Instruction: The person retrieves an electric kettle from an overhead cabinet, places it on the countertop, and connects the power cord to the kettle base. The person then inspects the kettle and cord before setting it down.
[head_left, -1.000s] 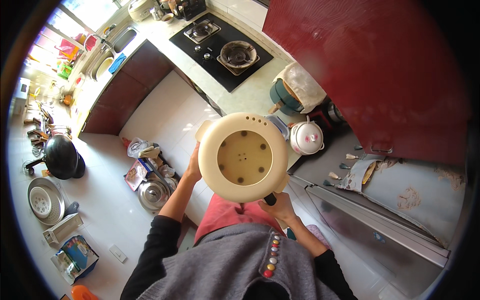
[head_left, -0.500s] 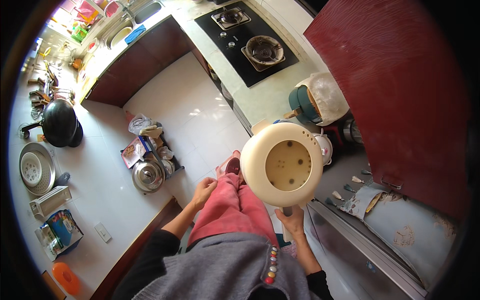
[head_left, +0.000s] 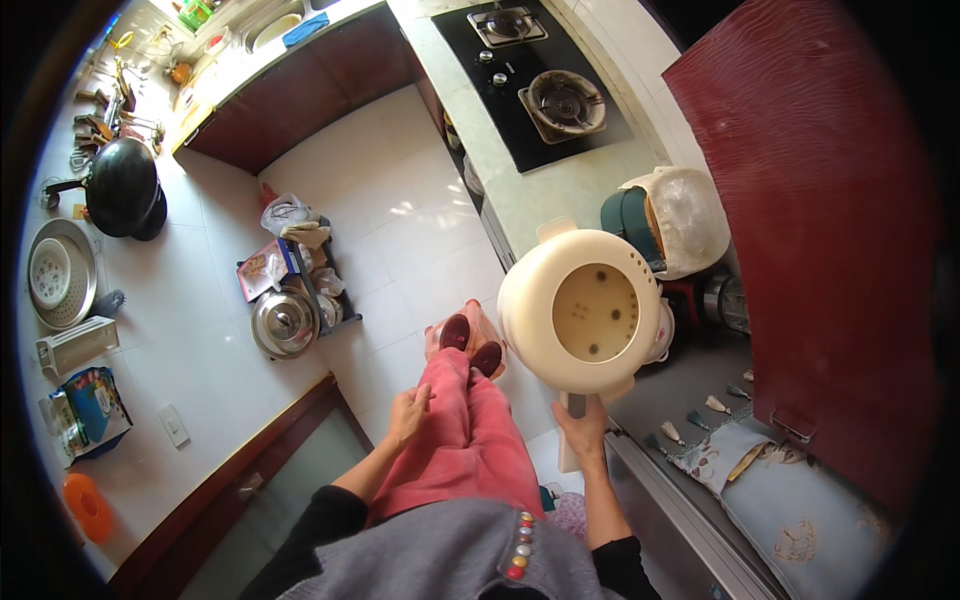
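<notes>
My right hand (head_left: 582,425) grips the handle of a cream round pot (head_left: 520,315). A grey piece shows on the handle just above my fingers. The pot has a wide pale rim with small dark holes on its right side. Its round tan middle shows several dark spots, though I cannot tell whether that is a window or a recess. Two small tabs jut from the edge. Loosely curled over my left thigh, my left hand (head_left: 408,415) shows nothing in its fingers. The pot hangs in front of me, right of my shoes (head_left: 455,333), hiding part of the counter edge.
Ahead stands a counter (head_left: 480,120) with a black gas hob (head_left: 540,85). A green and tan container (head_left: 665,222), partly wrapped in plastic, sits behind the pot. A dark red door (head_left: 810,200) is at right. A low rack with a lidded metal pot (head_left: 285,322) stands left.
The whole view has shifted, with the hob sitting farther right. The pot is a little farther right in view, still in my right hand. Both shoes now show more plainly.
</notes>
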